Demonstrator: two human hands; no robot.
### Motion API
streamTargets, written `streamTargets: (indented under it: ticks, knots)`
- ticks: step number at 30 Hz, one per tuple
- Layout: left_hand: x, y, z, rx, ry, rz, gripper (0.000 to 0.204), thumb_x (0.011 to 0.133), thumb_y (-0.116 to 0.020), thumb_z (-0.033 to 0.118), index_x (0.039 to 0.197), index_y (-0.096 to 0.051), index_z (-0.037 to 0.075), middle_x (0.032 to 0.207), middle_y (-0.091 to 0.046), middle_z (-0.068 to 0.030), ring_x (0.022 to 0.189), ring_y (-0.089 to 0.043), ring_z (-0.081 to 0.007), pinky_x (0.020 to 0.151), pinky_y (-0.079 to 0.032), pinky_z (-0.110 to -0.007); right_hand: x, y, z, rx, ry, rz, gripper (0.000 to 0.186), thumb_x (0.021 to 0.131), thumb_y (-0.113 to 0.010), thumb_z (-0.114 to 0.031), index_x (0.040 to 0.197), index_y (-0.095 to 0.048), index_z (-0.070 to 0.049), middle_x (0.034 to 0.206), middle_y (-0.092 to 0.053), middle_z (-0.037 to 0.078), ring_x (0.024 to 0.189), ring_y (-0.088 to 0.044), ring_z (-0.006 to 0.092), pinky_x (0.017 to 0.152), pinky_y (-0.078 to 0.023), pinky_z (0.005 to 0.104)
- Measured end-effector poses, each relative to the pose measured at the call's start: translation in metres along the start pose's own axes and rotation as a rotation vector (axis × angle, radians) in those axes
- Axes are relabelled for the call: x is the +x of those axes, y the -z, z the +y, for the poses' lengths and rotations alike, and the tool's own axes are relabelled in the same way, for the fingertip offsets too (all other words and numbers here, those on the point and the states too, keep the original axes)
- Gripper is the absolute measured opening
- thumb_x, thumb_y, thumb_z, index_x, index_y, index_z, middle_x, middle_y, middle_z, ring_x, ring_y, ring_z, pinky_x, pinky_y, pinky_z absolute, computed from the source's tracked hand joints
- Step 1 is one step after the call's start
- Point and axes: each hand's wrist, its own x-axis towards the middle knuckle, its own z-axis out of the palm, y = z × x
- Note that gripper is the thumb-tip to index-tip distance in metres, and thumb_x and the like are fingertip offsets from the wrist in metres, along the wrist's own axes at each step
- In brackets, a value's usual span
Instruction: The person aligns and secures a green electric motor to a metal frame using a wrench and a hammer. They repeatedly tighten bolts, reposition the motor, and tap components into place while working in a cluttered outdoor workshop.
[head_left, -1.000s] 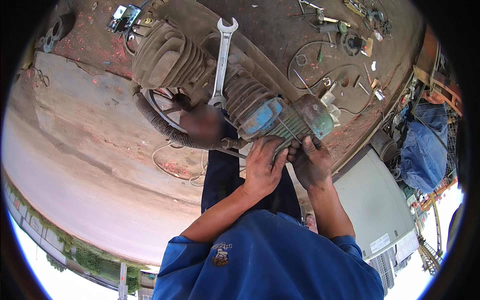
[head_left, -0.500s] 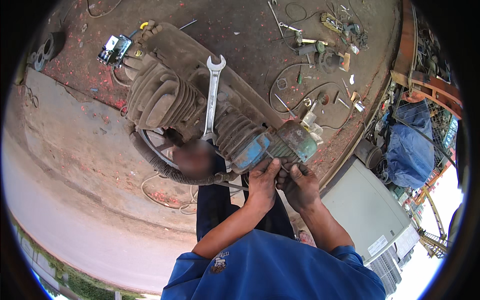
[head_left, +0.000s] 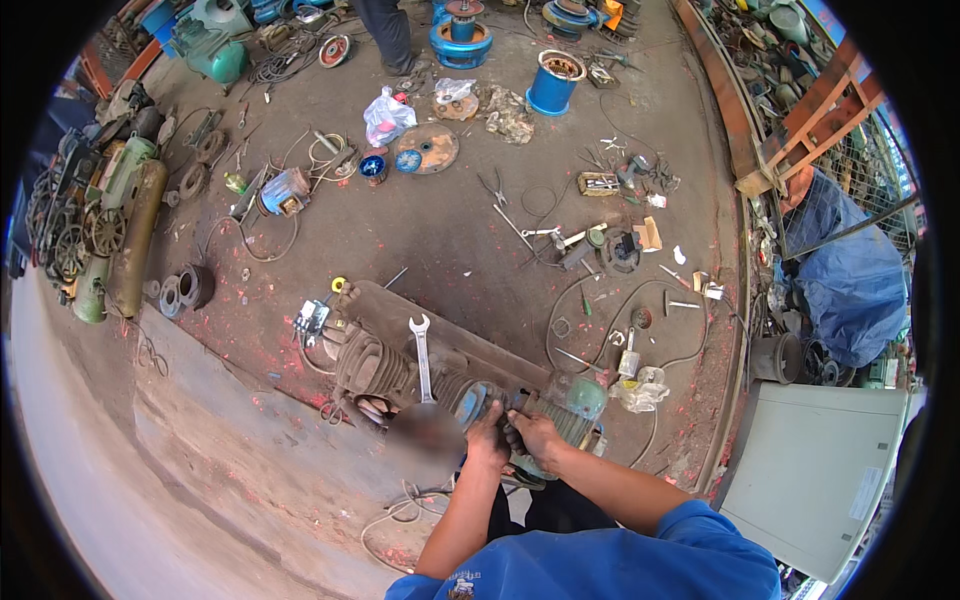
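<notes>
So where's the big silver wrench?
In the head view, the wrench is a little left of the middle, by the machine's two ribbed parts, up and to the left of the person's left hand.

Can make out no wording for certain. On the pale grey cabinet (head_left: 815, 455) at right, see a rectangular whitish label (head_left: 866, 492), with print too small to read. On the blue shirt (head_left: 600, 560), see a small light emblem (head_left: 462, 585) topped by a row of lettering, too blurred to decipher.
</notes>
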Motion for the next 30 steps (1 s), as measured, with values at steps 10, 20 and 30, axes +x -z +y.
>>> streamTargets:
  ticks: [10, 20, 30]
  knots:
    - [0.003, -0.031, -0.025, 0.198, -0.301, 0.473, 0.019, 0.097, -0.063, 0.025, 0.099, -0.063, 0.006, 0.087, -0.065, -0.0069, 0.075, -0.062, -0.0238, 0.067, -0.050, -0.040, -0.031, 0.011, -0.024, -0.986, 0.810, 0.253, 0.031, 0.088, -0.067, -0.033, 0.089, -0.066, -0.001, 0.073, -0.065, 0.018, 0.071, -0.066, 0.0394, 0.068, -0.054, 0.0484]
    - [0.019, -0.002, -0.021, 0.110, -0.259, 0.278, 0.019, 0.099, -0.059, 0.031, 0.100, -0.064, 0.013, 0.092, -0.066, -0.0023, 0.083, -0.061, -0.0220, 0.071, -0.048, -0.037, -0.037, 0.021, -0.026, -1.103, 0.925, 0.347, 0.035, 0.090, -0.065, -0.034, 0.086, -0.059, 0.001, 0.087, -0.067, 0.021, 0.077, -0.064, 0.0425, 0.073, -0.053, 0.0483]
    - [0.020, 0.026, -0.010, 0.117, -0.165, 0.331, 0.019, 0.098, -0.063, 0.028, 0.095, -0.065, 0.009, 0.081, -0.065, -0.0059, 0.070, -0.061, -0.0238, 0.062, -0.049, -0.039, -0.028, -0.002, -0.005, -0.739, 0.269, 0.152, 0.034, 0.092, -0.063, -0.033, 0.096, -0.063, 0.001, 0.095, -0.069, 0.024, 0.089, -0.067, 0.0410, 0.081, -0.053, 0.0468]
